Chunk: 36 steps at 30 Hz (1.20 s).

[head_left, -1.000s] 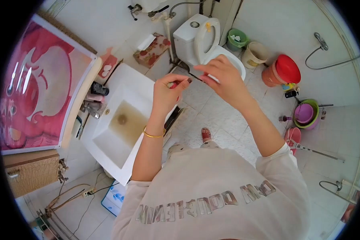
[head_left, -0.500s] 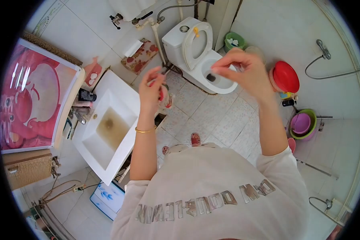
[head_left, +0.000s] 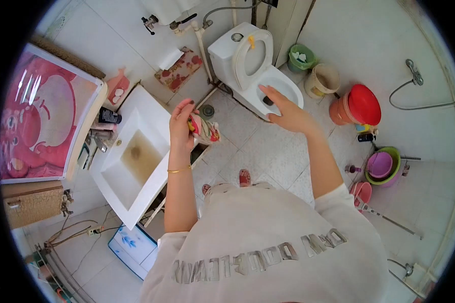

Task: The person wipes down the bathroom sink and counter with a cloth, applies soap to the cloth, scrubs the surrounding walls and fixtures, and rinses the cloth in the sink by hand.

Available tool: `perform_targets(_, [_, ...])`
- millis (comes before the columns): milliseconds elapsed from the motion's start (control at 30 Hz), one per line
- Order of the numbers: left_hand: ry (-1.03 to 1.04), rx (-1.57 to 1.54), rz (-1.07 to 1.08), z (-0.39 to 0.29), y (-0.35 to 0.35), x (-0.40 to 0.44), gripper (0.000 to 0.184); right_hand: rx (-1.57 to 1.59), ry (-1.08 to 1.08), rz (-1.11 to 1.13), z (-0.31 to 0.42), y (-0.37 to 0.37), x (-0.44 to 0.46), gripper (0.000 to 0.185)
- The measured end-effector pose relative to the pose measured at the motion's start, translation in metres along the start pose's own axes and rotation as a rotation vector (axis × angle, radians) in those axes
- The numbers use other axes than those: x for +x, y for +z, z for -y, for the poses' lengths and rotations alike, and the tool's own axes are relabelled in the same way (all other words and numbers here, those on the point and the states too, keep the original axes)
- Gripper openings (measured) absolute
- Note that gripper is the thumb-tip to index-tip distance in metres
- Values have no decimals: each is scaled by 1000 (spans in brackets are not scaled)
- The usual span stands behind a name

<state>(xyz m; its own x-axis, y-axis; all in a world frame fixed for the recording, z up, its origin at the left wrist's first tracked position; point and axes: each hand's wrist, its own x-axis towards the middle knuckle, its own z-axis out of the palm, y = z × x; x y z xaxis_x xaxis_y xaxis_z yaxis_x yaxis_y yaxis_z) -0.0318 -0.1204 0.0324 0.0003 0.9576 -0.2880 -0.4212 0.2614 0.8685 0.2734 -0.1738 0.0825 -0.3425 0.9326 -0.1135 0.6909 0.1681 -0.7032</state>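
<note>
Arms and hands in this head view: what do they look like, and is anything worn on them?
They are a person's, with no cables or machine parts. Short, pale off-white sleeves leave the forearms bare. A thin gold-coloured bracelet circles the wrist of the left hand; the right hand shows no jewellery.

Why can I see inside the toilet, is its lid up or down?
Up: the lid leans back against the tank, and the bowl shows.

The pale shirt bears upside-down capitals, too unclear to read.
</note>
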Motion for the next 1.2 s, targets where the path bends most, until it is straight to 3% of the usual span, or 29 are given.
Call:
perform_targets(67, [-25,-22,-15,-9,11,-16,30,497,-270,131,60,-33,-10,77])
perform_targets(133, [-13,-66,-20,-17,15,-25,27,672,-359,110,63,-24,-7,70])
perform_targets(200, [1,-99,-17,-22,12,-29,26,574,-239,32,26,9,10,63])
perform_targets(333, [2,-146,-11,-23,-5,-41,25,-298,119,-139,-37,98,19,50])
perform_targets(400, [32,-170,4,-28,-7,-38,24,-295,43,-313,-27,113,26,44])
perform_targets(433, [22,-169,1,-30,-9,-45,24,-126,-52,-333,-7,111,29,42])
perform_targets(533, [12,-203,-22,-33,-18,-58,25,475,-252,-112,65,107,41,54])
perform_targets(633, [23,-266,-24,-37,-38,-71,29,521,-286,31,107,123,43,61])
perform_targets(733, [35,-413,-13,-41,-63,-85,30,717,-172,173,133,140,48,51])
perform_targets(767, [-1,-443,-50,-43,-70,-90,41,719,-198,153,138,148,51,50])
perform_targets(867, [67,-218,-183,-51,-88,-115,54,738,-225,124,155,174,57,46])
perform_targets(900, [-16,-131,-131,-62,-91,-127,63,752,-200,132,163,181,58,44])
perform_targets(1000, [28,-25,-60,-65,-119,-151,61,926,-187,274,191,193,61,33])
perform_targets(1133, [175,-216,-92,-79,-168,-180,55,1063,-77,491,224,212,73,19])
perform_targets(1200, [194,-301,-81,-89,-203,-192,53,1125,-100,425,243,234,80,17])
